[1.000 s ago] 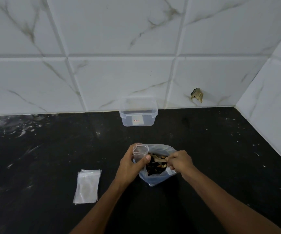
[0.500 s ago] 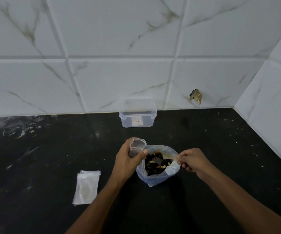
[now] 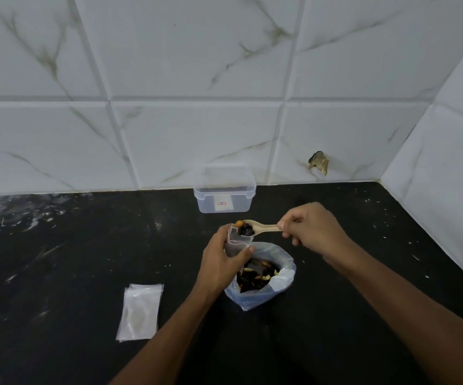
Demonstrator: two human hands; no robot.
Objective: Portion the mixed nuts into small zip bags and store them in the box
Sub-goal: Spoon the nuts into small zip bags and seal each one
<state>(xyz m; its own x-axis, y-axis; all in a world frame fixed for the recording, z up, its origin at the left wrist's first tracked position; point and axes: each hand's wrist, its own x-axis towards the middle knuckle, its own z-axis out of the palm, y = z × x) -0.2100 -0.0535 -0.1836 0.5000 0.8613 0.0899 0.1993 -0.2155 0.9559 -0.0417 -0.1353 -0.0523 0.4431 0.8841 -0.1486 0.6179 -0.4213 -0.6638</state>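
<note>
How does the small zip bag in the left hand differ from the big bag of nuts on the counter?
The small zip bag is held upright off the counter by the left hand; the big nut bag sits on the counter unheld. The zip bag looks nearly empty and clear; the nut bag is larger, bluish and holds mixed nuts. Both are open at the top.

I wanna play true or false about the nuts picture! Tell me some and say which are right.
1. The right hand holds a pale wooden spoon loaded with nuts. True.
2. The left hand holds a small clear zip bag. True.
3. The clear plastic box sits on the stack of empty zip bags. False: it stands by the wall, apart.
4. The big plastic bag of mixed nuts is empty. False: nuts show inside.
</note>
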